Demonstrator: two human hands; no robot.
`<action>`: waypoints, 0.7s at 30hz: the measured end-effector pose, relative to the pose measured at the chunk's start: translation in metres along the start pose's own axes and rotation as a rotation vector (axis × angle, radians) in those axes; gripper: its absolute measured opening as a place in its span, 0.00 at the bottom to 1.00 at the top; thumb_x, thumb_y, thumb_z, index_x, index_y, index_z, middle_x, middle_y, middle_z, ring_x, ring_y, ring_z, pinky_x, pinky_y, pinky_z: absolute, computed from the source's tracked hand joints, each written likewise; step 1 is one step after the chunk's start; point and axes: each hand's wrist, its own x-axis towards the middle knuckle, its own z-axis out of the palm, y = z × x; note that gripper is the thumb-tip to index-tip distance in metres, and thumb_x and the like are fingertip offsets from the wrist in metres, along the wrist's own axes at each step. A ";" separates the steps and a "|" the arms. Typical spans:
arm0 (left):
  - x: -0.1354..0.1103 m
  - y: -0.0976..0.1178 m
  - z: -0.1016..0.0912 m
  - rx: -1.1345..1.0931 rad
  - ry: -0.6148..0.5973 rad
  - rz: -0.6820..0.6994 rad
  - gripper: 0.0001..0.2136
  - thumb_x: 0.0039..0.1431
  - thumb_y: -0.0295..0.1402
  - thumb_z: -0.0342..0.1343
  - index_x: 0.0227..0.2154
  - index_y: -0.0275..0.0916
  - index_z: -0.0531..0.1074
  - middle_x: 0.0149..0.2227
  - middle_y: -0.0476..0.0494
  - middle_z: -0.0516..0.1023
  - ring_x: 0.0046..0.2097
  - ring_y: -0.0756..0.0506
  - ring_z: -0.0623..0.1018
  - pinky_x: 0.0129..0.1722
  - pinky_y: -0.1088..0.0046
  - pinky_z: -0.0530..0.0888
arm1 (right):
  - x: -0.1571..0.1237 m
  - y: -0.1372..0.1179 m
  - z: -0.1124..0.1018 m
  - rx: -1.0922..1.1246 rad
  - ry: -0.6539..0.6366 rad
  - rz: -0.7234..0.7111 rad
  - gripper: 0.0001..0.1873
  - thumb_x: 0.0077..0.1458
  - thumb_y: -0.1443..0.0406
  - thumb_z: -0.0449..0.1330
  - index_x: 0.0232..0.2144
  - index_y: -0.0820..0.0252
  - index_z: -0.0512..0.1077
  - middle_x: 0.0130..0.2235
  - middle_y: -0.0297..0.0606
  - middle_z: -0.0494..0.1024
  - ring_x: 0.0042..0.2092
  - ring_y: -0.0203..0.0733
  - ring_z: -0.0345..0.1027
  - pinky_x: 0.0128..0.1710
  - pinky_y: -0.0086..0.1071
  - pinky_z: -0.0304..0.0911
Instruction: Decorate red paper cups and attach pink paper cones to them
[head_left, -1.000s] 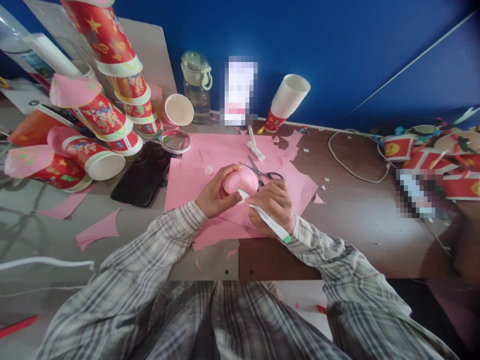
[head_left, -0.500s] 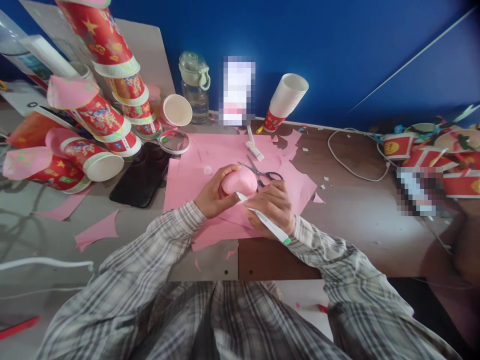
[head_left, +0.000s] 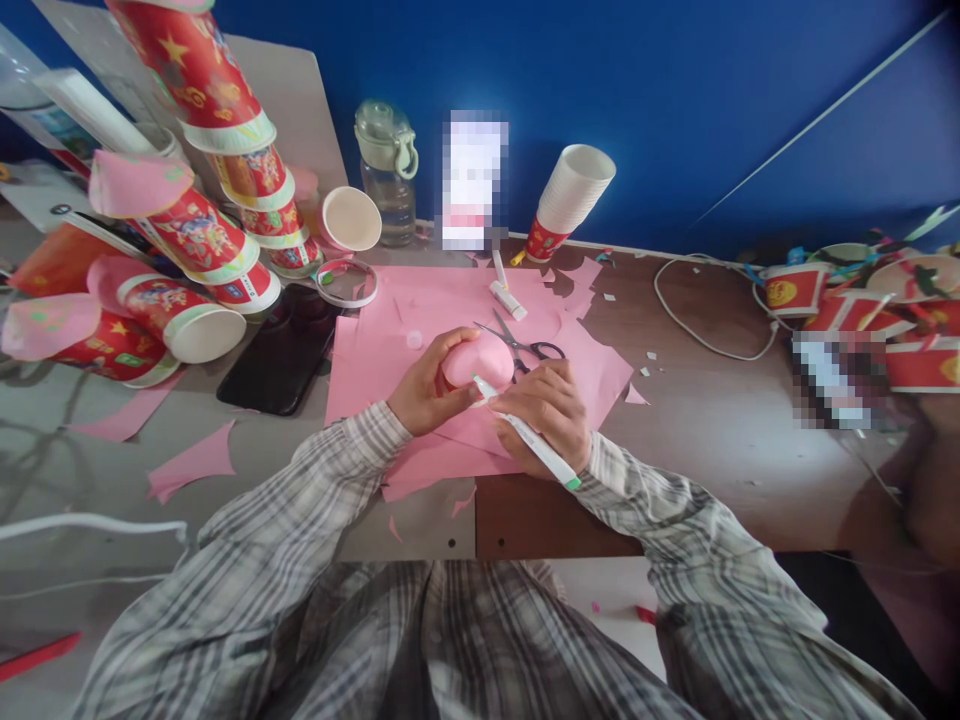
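Observation:
My left hand point(head_left: 431, 388) is wrapped round a paper cup topped with a pink paper cone point(head_left: 484, 360); most of the cup is hidden by my fingers. In my right hand point(head_left: 546, 415) is a white marker point(head_left: 536, 445) with green ends, its tip at the lower edge of the pink cone. Just behind my hands lie black-handled scissors point(head_left: 525, 348), blades partly spread. Under everything are sheets of pink paper point(head_left: 367, 365). A small white glue stick point(head_left: 508, 300) rests on the paper farther back.
At the left stand and lie several decorated red paper cups point(head_left: 202, 240) beside a black phone point(head_left: 277, 365). A roll of tape point(head_left: 346, 285), a water bottle point(head_left: 387, 180) and a stack of white cups point(head_left: 574, 190) are at the back. A white cable point(head_left: 675, 320) and more red cups point(head_left: 799, 292) lie right.
The marker's tip has shifted slightly on the lower part of the pink cone. Both hands keep their hold, and the other things stay where they were.

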 end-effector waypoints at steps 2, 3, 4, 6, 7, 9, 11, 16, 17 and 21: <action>0.000 0.000 0.000 -0.003 0.005 0.000 0.24 0.51 0.35 0.55 0.49 0.35 0.56 0.50 0.34 0.61 0.54 0.39 0.63 0.55 0.53 0.60 | 0.001 -0.001 0.000 -0.005 0.011 0.036 0.17 0.68 0.65 0.70 0.56 0.47 0.86 0.38 0.32 0.89 0.33 0.45 0.77 0.44 0.47 0.70; 0.000 0.001 0.001 -0.006 0.009 -0.001 0.24 0.51 0.35 0.55 0.49 0.35 0.56 0.50 0.35 0.61 0.55 0.39 0.62 0.55 0.53 0.60 | 0.002 -0.001 0.000 -0.008 0.018 0.061 0.17 0.67 0.64 0.69 0.56 0.47 0.86 0.38 0.32 0.88 0.32 0.45 0.76 0.43 0.48 0.70; 0.000 0.001 0.001 -0.010 0.014 -0.004 0.24 0.50 0.35 0.56 0.49 0.36 0.56 0.50 0.35 0.61 0.55 0.39 0.62 0.55 0.53 0.60 | 0.003 -0.002 0.000 -0.005 0.030 0.082 0.17 0.67 0.64 0.68 0.56 0.46 0.85 0.37 0.32 0.88 0.31 0.46 0.75 0.41 0.48 0.70; 0.000 0.001 0.001 -0.013 0.019 -0.015 0.24 0.50 0.35 0.56 0.49 0.37 0.56 0.50 0.36 0.62 0.54 0.40 0.63 0.55 0.54 0.61 | 0.007 -0.003 0.001 0.027 0.065 0.095 0.18 0.67 0.64 0.67 0.57 0.46 0.84 0.35 0.30 0.85 0.29 0.46 0.74 0.39 0.48 0.68; 0.000 0.001 0.001 -0.014 0.018 -0.019 0.24 0.50 0.35 0.56 0.49 0.37 0.56 0.50 0.36 0.61 0.54 0.40 0.63 0.55 0.54 0.61 | 0.008 -0.004 0.001 0.049 0.080 0.086 0.19 0.66 0.65 0.67 0.58 0.46 0.84 0.35 0.30 0.85 0.29 0.46 0.73 0.39 0.48 0.68; 0.000 0.001 0.001 -0.017 0.005 -0.018 0.24 0.50 0.35 0.56 0.49 0.36 0.56 0.50 0.35 0.61 0.54 0.39 0.63 0.55 0.53 0.61 | 0.009 -0.005 0.002 0.082 0.085 0.055 0.21 0.66 0.67 0.66 0.58 0.47 0.84 0.35 0.29 0.85 0.29 0.44 0.74 0.41 0.47 0.68; -0.001 0.001 0.000 -0.024 -0.006 -0.010 0.25 0.50 0.35 0.55 0.50 0.36 0.56 0.51 0.34 0.60 0.55 0.38 0.62 0.55 0.52 0.61 | 0.006 -0.005 0.002 0.084 0.056 0.041 0.21 0.65 0.68 0.67 0.58 0.47 0.85 0.36 0.29 0.87 0.30 0.44 0.74 0.43 0.47 0.69; -0.001 0.001 0.000 -0.035 -0.007 -0.002 0.24 0.51 0.35 0.55 0.50 0.36 0.56 0.51 0.34 0.60 0.55 0.38 0.62 0.55 0.51 0.60 | -0.003 -0.002 0.001 0.038 -0.012 0.058 0.18 0.66 0.66 0.69 0.55 0.45 0.88 0.36 0.30 0.88 0.32 0.44 0.75 0.47 0.49 0.70; -0.001 0.001 0.000 -0.032 -0.005 -0.004 0.24 0.51 0.35 0.55 0.50 0.36 0.56 0.51 0.34 0.60 0.55 0.38 0.62 0.55 0.51 0.60 | -0.002 -0.001 0.001 0.038 -0.013 0.066 0.18 0.66 0.66 0.68 0.55 0.45 0.88 0.37 0.30 0.88 0.32 0.45 0.75 0.47 0.49 0.70; 0.000 0.002 0.001 -0.014 -0.003 -0.024 0.24 0.51 0.35 0.55 0.50 0.36 0.55 0.51 0.35 0.60 0.55 0.39 0.62 0.55 0.53 0.60 | 0.006 0.000 0.003 0.077 0.062 0.049 0.19 0.67 0.68 0.67 0.57 0.47 0.87 0.36 0.30 0.88 0.30 0.44 0.73 0.44 0.47 0.69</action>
